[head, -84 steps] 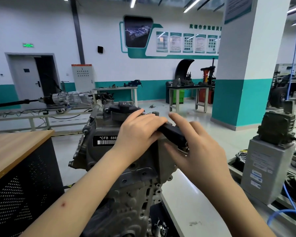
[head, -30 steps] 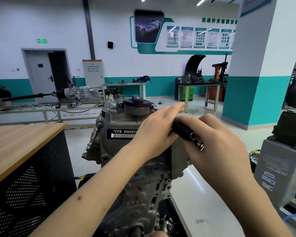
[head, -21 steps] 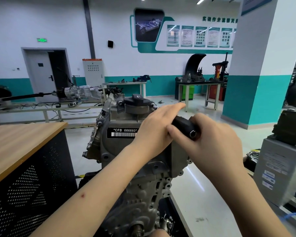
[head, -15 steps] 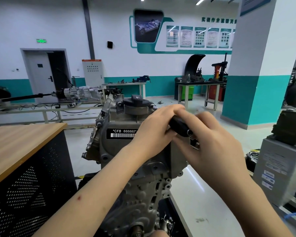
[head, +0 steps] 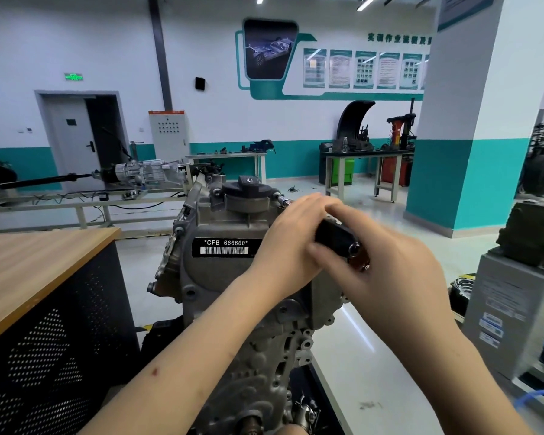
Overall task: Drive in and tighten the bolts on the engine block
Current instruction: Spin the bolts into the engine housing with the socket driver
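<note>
We grip the ratchet handle point(head: 336, 238) with our right hand point(head: 387, 271), fingers wrapped; our left hand point(head: 291, 235) lies over its head atop the engine block point(head: 220, 271), handle axis running back-right.

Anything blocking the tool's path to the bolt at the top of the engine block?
Nothing visible. Both hands, left hand and right hand, hold the tool; its metal tip meets the engine block beside the black cap.

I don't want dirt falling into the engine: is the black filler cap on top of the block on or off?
On. The black filler cap sits on its round neck atop the engine block, covering the opening.
</note>
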A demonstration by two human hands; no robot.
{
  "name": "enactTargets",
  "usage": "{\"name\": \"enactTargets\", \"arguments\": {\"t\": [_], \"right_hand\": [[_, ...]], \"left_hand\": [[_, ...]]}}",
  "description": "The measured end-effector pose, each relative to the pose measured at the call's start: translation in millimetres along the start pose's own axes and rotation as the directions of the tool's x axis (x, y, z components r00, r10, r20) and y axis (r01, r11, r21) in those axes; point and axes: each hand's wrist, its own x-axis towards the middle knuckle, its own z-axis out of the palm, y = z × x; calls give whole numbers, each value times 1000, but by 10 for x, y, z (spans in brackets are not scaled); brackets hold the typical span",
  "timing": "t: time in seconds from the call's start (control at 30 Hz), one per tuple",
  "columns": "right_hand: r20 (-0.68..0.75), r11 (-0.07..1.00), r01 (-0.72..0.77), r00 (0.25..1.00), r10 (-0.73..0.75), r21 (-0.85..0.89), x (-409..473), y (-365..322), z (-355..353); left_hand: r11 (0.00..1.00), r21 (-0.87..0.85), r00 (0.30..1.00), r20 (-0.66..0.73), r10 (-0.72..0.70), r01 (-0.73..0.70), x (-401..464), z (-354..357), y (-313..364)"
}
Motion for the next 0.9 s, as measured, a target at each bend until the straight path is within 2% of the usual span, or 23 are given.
{"name": "enactTargets", "arguments": {"t": [0.2, 0.37, 0.47, 0.7, 0.83, 0.9], "right_hand": [[-25, 998, -25, 999, 24, -52, -15, 30, 3], [63, 987, -162, 985, 160, 21, 50, -18, 43], [88, 986, -164, 982, 165, -16, 35, 18, 83], [78, 1000, -6, 997, 8, -27, -28, 29, -17], [-30, 998, 48, 998, -49, -50, -59, 49, 18], [-97, 997, 67, 993, -70, -28, -73, 44, 38]], "left_hand": [[1000, 16, 999, 46, 6, -7, 13, -12, -18], [999, 16, 999, -21, -34, 35, 8, 28, 21], [995, 99, 998, -57, 36, -30, 4, 56, 66], [995, -84, 996, 69, -54, 60, -11, -4, 32], [1000, -14, 1000, 2, -21, 21, -19, 33, -3], [999, -12, 996, -71, -54, 53, -23, 47, -21]]}}
